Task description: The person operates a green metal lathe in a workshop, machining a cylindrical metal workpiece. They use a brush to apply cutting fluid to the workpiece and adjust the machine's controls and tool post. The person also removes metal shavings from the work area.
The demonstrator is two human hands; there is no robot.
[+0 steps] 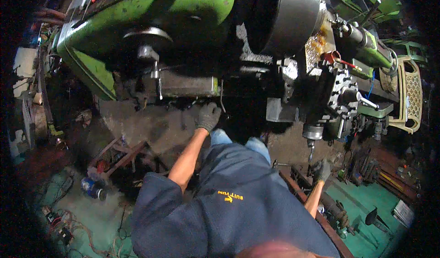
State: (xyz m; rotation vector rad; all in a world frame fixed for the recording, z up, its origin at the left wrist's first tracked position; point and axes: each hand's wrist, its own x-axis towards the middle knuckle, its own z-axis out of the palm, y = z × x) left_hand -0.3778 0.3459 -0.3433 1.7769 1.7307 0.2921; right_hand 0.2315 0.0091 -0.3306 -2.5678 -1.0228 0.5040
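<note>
A large green lathe (192,19) fills the upper part of the head view. My left hand (209,116), in a grey knit glove, is at the lower edge of the machine's front, beside a thin bent lever (222,97). Its fingers look curled; whatever they may grip is hidden. On the right, my gloved right hand (322,171) is low beneath the cross-slide handwheel (312,132) and its crank handle (311,151), apart from them. Shadow and blur hide its fingers. Above the handwheel sits the tool post (341,93) with its clamp lever.
A big metal chuck (293,19) is at the top centre. Right of it, a red-handled brush (343,61) lies near the tailstock (366,42). A cream plastic chair (409,95) stands far right. Steel frames (121,155) and a blue can (93,188) are on the left floor.
</note>
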